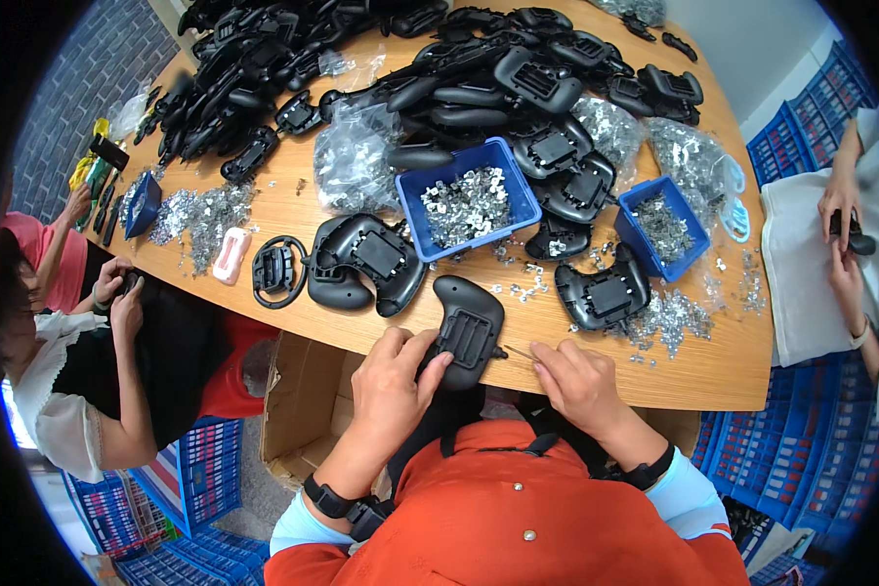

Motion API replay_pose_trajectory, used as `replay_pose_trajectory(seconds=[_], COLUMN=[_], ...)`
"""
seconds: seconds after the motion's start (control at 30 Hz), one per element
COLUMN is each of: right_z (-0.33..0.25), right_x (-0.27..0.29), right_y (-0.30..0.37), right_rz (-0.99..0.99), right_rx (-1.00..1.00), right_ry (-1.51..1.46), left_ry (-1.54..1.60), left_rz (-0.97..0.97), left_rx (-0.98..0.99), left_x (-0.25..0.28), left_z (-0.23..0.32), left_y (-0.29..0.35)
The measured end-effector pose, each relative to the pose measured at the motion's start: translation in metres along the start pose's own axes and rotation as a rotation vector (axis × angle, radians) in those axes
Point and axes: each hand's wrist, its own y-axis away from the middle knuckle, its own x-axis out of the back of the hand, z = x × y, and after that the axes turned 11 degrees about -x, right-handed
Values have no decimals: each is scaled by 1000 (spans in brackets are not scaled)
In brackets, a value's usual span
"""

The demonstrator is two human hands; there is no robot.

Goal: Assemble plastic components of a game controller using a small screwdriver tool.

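My left hand (386, 386) grips the near left side of a black plastic controller shell (471, 327) at the table's front edge, thumb and fingers closed on it. The shell has a ribbed recess, and a small knob sticks out at its right. My right hand (581, 386) pinches a thin metal pick-like tool (520, 351), its tip pointing left near that knob. Its exact kind is too small to make out. Beyond the shell stands a blue bin (407, 210) heaped with small metal and white clips (464, 200). Another controller shell (606, 293) lies to the right.
Black shells (459, 78) pile up across the back. A smaller blue bin (689, 262), loose clips (674, 322) and clear bags (356, 161) surround me. A cardboard box (303, 400) stands below the table edge. People sit at left and right, each handling a dark part.
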Motion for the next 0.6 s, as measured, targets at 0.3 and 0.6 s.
replay_pose_trajectory(seconds=[0.3, 0.6], right_z=[2, 2], right_x=[-3, 0], right_y=[-1, -2], right_rz=[-29, 9], right_rx=[-15, -90], right_ry=[-5, -139], left_ry=[39, 15], left_rz=[-26, 51], left_rx=[48, -13], left_x=[-5, -5], left_z=[1, -4], left_y=[-2, -4])
